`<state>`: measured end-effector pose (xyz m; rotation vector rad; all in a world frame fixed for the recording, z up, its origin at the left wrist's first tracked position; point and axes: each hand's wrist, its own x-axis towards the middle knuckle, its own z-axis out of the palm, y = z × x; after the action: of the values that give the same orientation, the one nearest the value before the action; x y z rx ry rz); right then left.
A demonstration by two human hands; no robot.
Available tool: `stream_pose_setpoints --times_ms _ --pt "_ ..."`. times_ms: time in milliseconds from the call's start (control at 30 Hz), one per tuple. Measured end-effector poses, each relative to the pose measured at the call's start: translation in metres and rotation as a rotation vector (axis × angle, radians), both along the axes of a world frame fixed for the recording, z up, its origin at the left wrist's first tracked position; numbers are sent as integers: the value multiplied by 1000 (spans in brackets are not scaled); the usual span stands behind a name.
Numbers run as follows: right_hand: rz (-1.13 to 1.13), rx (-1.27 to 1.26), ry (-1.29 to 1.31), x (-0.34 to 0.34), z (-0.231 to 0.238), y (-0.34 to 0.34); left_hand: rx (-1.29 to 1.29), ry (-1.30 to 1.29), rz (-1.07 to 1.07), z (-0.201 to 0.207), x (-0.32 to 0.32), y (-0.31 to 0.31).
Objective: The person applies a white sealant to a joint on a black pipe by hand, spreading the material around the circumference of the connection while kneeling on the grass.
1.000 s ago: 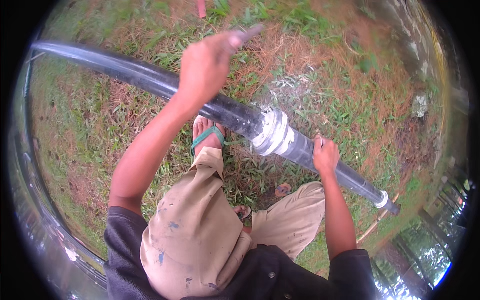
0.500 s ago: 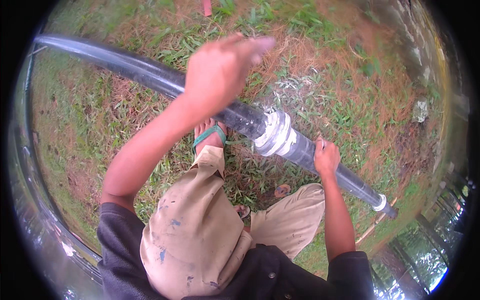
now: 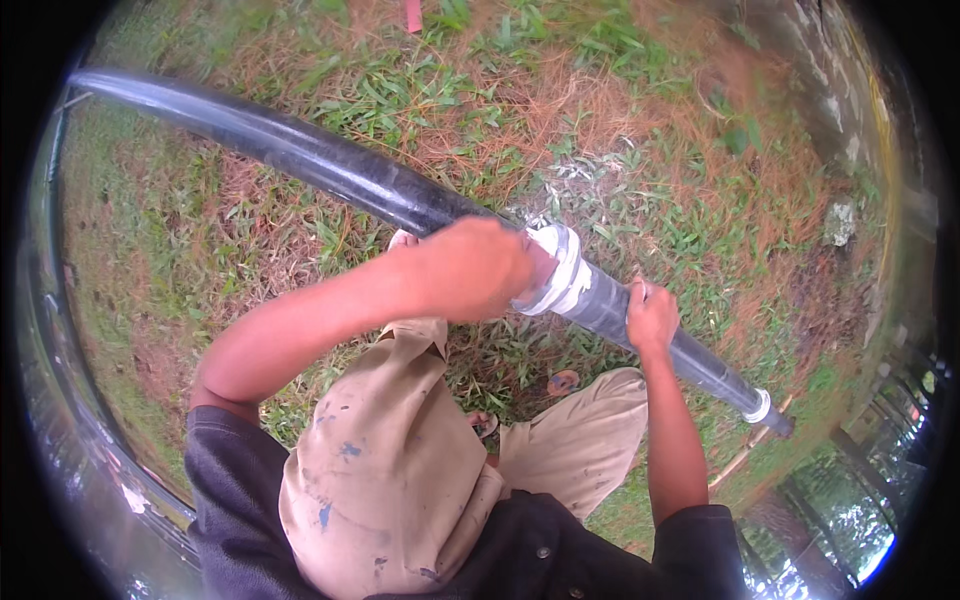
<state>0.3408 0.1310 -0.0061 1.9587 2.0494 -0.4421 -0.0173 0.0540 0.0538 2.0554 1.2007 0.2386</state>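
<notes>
A long black pipe [image 3: 330, 165] slants from the far left down to the right across my front. Midway along it is a wider joint [image 3: 567, 262] smeared with white paste. My left hand [image 3: 470, 268] lies over the pipe just left of this joint, fingers bent down and pressed against the white edge. A mauve-pink patch shows at those fingertips; whether it is skin or something held, I cannot make out. Right of the joint, my right hand [image 3: 652, 315] is closed round the greyish, narrower stretch of pipe. A white ring [image 3: 763, 405] circles the pipe near its right end.
Grass and dry pine needles [image 3: 590, 100] cover the ground, with whitish smears [image 3: 590, 180] beyond the joint. My knee in stained tan trousers [image 3: 370, 470] rises below the pipe. A red strip [image 3: 413, 15] lies at the far edge, and a pale stone [image 3: 840, 222] at the right.
My left hand has come down from above the pipe, toward me and slightly right, onto the joint's left edge. My right hand and the pipe have stayed in place.
</notes>
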Motion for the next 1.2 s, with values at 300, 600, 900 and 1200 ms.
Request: stream_pose_setpoints --times_ms 300,600,900,1200 --pt "25 -30 28 -3 3 6 133 -180 648 -40 -16 -9" --pt "371 610 235 -1 -20 -60 742 12 681 -96 26 -30" --pt "58 30 22 -27 4 37 556 25 761 -83 15 40" --pt "179 379 159 -35 -8 34 151 91 653 -65 7 94"
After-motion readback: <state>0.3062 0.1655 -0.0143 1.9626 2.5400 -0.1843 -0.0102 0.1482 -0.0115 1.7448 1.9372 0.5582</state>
